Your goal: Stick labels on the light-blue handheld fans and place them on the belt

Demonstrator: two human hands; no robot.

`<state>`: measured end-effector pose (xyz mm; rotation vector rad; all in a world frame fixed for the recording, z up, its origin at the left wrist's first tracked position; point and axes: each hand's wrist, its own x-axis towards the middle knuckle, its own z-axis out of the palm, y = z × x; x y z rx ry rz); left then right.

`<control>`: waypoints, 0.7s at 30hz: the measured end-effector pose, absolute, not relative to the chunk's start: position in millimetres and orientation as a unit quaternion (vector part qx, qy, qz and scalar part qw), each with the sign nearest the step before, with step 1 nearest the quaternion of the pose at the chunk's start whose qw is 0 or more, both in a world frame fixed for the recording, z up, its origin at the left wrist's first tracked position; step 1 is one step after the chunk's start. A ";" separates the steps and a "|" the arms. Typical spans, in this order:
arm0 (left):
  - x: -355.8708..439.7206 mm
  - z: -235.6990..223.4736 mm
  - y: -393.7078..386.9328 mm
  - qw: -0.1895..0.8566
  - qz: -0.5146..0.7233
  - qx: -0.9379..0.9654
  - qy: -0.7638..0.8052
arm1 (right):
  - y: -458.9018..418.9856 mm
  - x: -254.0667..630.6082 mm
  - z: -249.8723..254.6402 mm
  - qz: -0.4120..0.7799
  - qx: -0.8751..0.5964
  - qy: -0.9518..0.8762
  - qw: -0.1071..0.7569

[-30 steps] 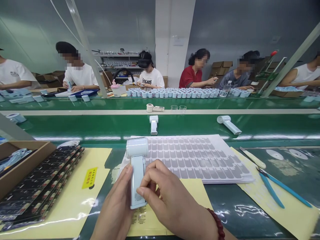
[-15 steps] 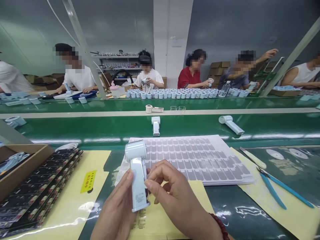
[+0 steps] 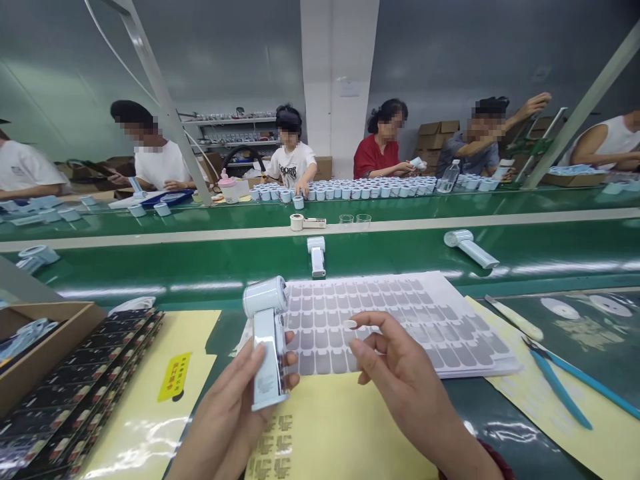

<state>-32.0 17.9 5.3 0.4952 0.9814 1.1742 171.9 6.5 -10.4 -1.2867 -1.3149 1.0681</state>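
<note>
My left hand [image 3: 233, 407] is closed around the handle of a light-blue device [image 3: 267, 353], which looks like a handheld fan with a round barrel head. It is held upright, slightly tilted, with small print low on the handle. To its right my right hand [image 3: 400, 373] hovers with thumb and index finger apart. A small white spot shows at the index fingertip; I cannot tell whether it is the nail or a bit of film. Below lies a yellow sheet [image 3: 350, 427] with rows of dark printed labels. Behind it sits a stack of white sheets with grey stickers [image 3: 370, 320].
Similar devices lie on the green conveyor belt [image 3: 240, 260]. Blue-handled pliers [image 3: 560, 383] and a white-handled knife [image 3: 517, 320] lie at right. Black printed sheets [image 3: 75, 393] and a cardboard box [image 3: 60, 333] stand left. Several co-workers sit across, behind rows of light-blue parts [image 3: 345, 191].
My right hand has moved away from the device's handle to the right, and its fingers have parted. My left hand still holds the device. A co-worker opposite now reaches to the row of parts.
</note>
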 end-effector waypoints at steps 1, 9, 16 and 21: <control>-32.7 5.7 21.3 0.698 0.524 0.218 0.437 | 6.8 174.4 -10.7 0.434 -0.529 -0.538 0.492; -22.9 15.0 35.8 0.709 0.509 0.237 0.426 | 9.1 183.1 -12.2 0.385 -0.541 -0.563 0.492; -19.0 11.9 50.5 0.689 0.518 0.240 0.446 | 19.7 214.4 -18.3 0.332 -0.568 -0.558 0.506; -21.2 15.2 61.5 0.714 0.506 0.240 0.420 | 36.0 242.3 -16.8 0.292 -0.589 -0.560 0.504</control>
